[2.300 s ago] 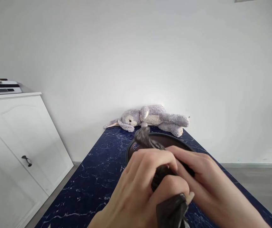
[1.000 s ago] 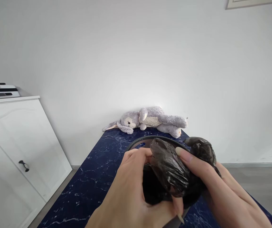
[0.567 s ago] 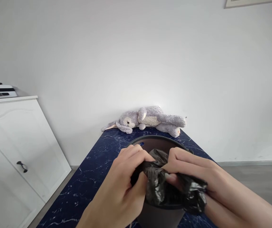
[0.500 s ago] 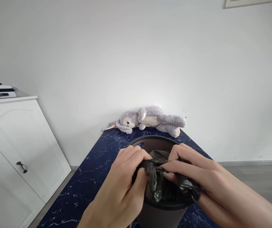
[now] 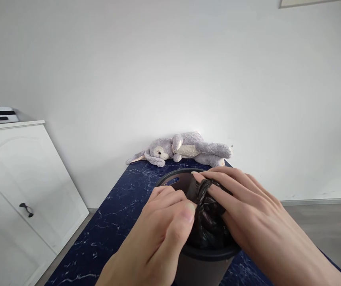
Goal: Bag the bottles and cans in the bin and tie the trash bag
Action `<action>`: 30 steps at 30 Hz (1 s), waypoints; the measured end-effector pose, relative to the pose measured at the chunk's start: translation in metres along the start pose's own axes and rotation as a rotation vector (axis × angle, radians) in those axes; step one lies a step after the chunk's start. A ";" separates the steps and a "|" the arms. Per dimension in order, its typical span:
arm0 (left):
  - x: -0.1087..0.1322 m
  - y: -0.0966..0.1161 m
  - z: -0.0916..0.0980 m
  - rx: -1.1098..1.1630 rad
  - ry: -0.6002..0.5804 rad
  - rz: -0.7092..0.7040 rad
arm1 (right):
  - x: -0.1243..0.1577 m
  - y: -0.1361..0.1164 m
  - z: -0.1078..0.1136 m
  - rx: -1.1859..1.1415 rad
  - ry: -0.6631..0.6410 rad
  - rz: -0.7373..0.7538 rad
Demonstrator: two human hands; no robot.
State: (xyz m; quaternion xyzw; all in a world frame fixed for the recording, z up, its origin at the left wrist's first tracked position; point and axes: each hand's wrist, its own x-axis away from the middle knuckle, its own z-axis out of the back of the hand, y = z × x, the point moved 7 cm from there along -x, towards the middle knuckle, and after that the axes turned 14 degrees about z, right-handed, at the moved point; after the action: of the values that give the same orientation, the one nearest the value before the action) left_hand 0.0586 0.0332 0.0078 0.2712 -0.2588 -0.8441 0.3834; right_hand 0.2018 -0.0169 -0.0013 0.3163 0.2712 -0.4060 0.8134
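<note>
A black plastic garbage bag [image 5: 210,234] sits in a brown-grey trash bin [image 5: 203,272] with a dark rim. Over the bin's opening, the upper part of the bag is twisted into a thin rope. My left hand [image 5: 164,230] is closed, pinching the lower part of this rope between thumb and fingers at the left side. From the right, my right hand [image 5: 253,210] reaches over the rim, its fingers bent around the bag, with the rope looping past the index fingertip. Its thumb is hidden, and so are the bag's lower contents.
The bin stands on a dark blue marbled table [image 5: 107,222]. A grey plush rabbit [image 5: 188,149] lies on its side at the far edge, against the white wall [image 5: 170,71]. On the left is a white cabinet [image 5: 39,167] with a black handle [image 5: 26,209].
The loosely bunched bag top is now twisted into a rope. My right hand has turned over, fingers reaching further across the bin; my left thumb has moved up and right.
</note>
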 end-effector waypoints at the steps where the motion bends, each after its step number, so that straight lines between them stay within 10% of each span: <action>1: 0.001 -0.001 -0.001 0.009 -0.013 0.003 | 0.001 -0.001 -0.001 -0.002 -0.005 0.012; 11: 0.005 -0.015 0.000 0.146 0.069 0.092 | -0.010 -0.009 0.017 -0.110 0.153 0.008; 30: -0.019 -0.029 0.018 0.484 0.154 0.128 | -0.003 -0.013 0.005 -0.156 0.013 0.091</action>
State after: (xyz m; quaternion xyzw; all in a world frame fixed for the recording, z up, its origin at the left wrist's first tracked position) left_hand 0.0422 0.0689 0.0071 0.4015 -0.4400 -0.7084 0.3787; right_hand 0.1904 -0.0249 0.0007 0.2667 0.2926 -0.3443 0.8513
